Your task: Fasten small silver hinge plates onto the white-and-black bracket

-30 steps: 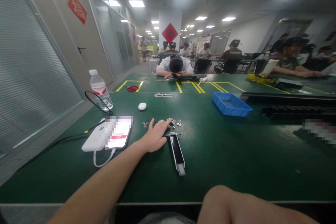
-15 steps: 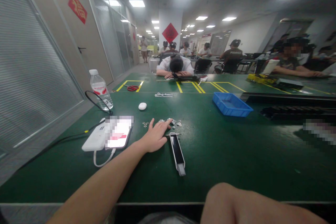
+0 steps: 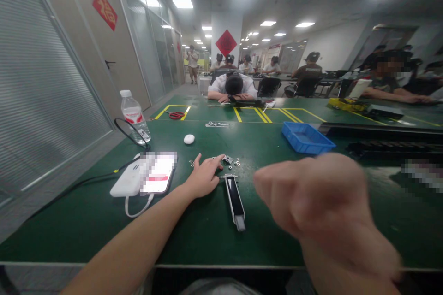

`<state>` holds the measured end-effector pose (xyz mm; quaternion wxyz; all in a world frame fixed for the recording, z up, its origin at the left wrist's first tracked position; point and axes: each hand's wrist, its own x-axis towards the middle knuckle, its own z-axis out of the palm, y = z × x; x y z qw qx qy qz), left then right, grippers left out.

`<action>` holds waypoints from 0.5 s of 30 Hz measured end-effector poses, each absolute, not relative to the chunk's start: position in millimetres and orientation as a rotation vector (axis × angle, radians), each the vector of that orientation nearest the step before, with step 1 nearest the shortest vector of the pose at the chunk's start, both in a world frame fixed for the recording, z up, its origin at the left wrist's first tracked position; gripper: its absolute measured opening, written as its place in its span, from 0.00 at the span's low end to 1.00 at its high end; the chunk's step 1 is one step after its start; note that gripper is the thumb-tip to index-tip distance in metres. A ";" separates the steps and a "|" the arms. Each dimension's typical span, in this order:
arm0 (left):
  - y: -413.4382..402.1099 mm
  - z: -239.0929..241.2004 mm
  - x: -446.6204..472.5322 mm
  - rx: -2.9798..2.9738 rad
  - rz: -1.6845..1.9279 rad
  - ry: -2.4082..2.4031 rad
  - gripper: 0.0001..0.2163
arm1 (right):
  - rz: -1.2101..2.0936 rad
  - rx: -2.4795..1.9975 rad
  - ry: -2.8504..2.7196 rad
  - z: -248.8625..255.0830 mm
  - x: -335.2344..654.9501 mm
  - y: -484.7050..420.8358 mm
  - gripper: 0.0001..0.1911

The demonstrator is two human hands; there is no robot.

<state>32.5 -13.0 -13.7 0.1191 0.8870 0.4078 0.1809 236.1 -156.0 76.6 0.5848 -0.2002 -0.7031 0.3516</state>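
Note:
My left hand (image 3: 206,174) lies on the green table with its fingers spread and its fingertips at a small cluster of parts. Beside those fingertips are a small metal block (image 3: 228,160) and several small rings (image 3: 237,163); part of the cluster is hidden under the hand. Just right of the hand lies a long white-framed device (image 3: 236,200) with a dark face, a grey end and a thin metal bar across its top. My right hand (image 3: 314,198) is raised close to the camera, slightly blurred, fingers curled in. Whatever it may hold is hidden.
On the left are a water bottle (image 3: 135,117), a white power bank (image 3: 126,179), a cabled phone (image 3: 159,173) and a small white case (image 3: 188,139). A blue tray (image 3: 306,137) stands right. Red-handled scissors (image 3: 176,115) lie farther back. A person (image 3: 232,86) rests across the table.
My right hand has come into view at the right, where only a bent bare limb showed low down before. My left hand stays by the small parts, its fingers shifted slightly.

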 end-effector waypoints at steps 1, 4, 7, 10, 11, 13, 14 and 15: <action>-12.8 -13.7 32.0 2.602 0.539 1.208 0.31 | 0.881 -0.441 -1.613 90.7 223.3 -132.2 0.09; -12.9 -10.8 30.1 2.593 0.516 1.254 0.30 | 1.030 -0.494 -1.596 86.6 211.1 -71.1 0.10; -13.3 -5.5 27.9 2.568 0.477 1.299 0.26 | 1.051 -0.834 -1.534 39.7 227.1 -30.8 0.11; -13.1 -1.3 25.8 2.566 0.465 1.340 0.23 | 0.978 -1.178 -1.679 -1.9 245.5 -11.9 0.14; -12.8 -0.6 25.2 2.563 0.466 1.353 0.22 | 0.943 -1.257 -1.769 -9.9 249.8 -9.4 0.14; -12.1 -0.3 24.3 2.550 0.463 1.368 0.21 | 0.844 -1.355 -1.908 -17.3 255.0 -8.4 0.12; -11.9 -0.4 24.1 2.541 0.462 1.369 0.20 | 0.792 -1.387 -1.959 -17.8 256.1 -9.3 0.12; -11.7 -0.5 24.0 2.533 0.461 1.367 0.20 | 0.740 -1.417 -1.998 -17.0 256.4 -10.6 0.13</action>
